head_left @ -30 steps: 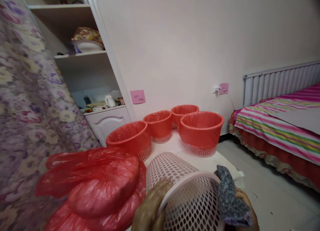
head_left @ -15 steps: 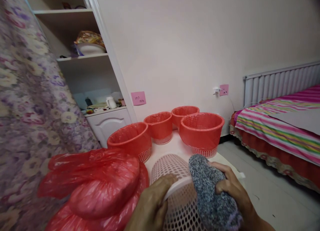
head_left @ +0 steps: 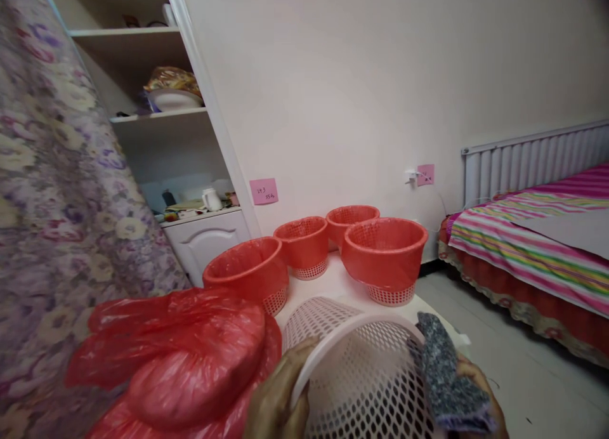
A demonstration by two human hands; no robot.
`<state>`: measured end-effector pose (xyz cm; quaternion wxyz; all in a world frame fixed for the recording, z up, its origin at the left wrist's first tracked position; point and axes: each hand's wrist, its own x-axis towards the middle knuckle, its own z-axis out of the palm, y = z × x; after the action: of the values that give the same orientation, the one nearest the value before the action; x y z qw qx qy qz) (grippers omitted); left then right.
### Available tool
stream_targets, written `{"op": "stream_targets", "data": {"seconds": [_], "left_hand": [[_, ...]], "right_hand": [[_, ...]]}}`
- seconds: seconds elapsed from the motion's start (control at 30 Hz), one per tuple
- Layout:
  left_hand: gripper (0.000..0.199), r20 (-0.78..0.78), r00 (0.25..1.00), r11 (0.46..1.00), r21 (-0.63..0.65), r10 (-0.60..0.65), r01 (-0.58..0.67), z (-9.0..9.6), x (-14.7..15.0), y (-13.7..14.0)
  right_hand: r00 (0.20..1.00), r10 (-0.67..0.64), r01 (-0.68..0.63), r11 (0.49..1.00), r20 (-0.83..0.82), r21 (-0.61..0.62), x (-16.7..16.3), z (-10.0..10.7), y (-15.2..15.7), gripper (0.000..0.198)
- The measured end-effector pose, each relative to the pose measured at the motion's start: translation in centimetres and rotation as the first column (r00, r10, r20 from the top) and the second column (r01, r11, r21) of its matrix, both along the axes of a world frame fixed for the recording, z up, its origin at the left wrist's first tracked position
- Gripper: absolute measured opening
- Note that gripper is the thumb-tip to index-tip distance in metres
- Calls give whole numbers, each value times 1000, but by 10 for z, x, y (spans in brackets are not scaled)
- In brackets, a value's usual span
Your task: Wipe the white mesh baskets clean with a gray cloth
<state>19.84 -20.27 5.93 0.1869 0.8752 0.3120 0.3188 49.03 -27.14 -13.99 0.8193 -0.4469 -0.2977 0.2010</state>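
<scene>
- Left hand (head_left: 278, 404): at the bottom edge of the view, grip closed over the near left rim of the white basket (head_left: 361, 375), fingers curled onto the rim band.
- Right hand (head_left: 476, 394): low right, mostly hidden behind the grey cloth (head_left: 445, 379); grip pinching the cloth, which is pressed against the basket's right rim.
- White basket: between the two hands, tilted with its mouth toward the camera; perforated plastic, round holes in rows, smooth solid rim, round tapering body.
- Grey cloth: speckled, coarse knitted texture, folded into a thick pad; a pale lilac edge shows at its lower end.
- Red plastic bags (head_left: 181, 363): just left of the left hand, thin glossy film, crumpled and heaped, touching the basket's left side.
- White desk (head_left: 333, 280): beyond the basket, a bare strip running away between the lined baskets; its right edge drops to the grey floor (head_left: 523, 363), open on the right-hand side.
- Four lined baskets (head_left: 384, 255): farther off on the desk, each with a red bag folded over its rim, white mesh showing at the foot; set close together.
- Floral curtain (head_left: 57, 204): far left, hanging close by.
- Striped bed (head_left: 528, 248): far right, across the floor.
</scene>
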Motion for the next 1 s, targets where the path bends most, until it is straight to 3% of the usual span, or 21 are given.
{"op": "stream_targets", "data": {"seconds": [0.07,0.2,0.3,0.4,0.5,0.57,0.7,0.77,0.83,0.9,1.0], "left_hand": [[48,-16,999,999,29,28,-28,2,-1,1],[56,-59,998,1000,23,12,-11,21,3,-1],[64,-104,993,998,-45,-48,44,39,11,-3],[67,-122,989,994,-77,-86,78,48,18,-4],[67,-106,990,995,-50,-95,90,44,19,-2],[66,-74,995,997,-22,-73,71,39,16,-1],[61,12,1000,999,-33,-24,24,31,13,-1],[56,65,998,997,-72,1,4,28,14,-2],[49,118,992,994,-107,44,-31,22,13,-2],[42,144,987,991,-116,75,-59,13,9,-2],[43,123,988,991,-107,98,-85,1,2,2]], "right_hand": [[995,77,-77,997,-67,16,3,27,-3,19],[940,128,-129,992,316,-19,7,94,-11,11],[742,108,-101,994,662,-50,5,123,-11,6],[558,52,-53,998,829,-27,-1,135,-10,4],[540,-61,19,998,839,60,-7,130,-10,7],[637,-121,73,993,761,97,-8,114,-12,3],[898,-96,102,995,429,8,-9,48,-14,14],[955,-109,132,989,277,-65,-10,16,-12,20],[988,-126,133,988,94,-79,-10,-1,-10,27],[994,-110,111,992,18,-67,-8,2,-9,35],[977,-92,99,995,194,-30,-1,34,-10,37]]}}
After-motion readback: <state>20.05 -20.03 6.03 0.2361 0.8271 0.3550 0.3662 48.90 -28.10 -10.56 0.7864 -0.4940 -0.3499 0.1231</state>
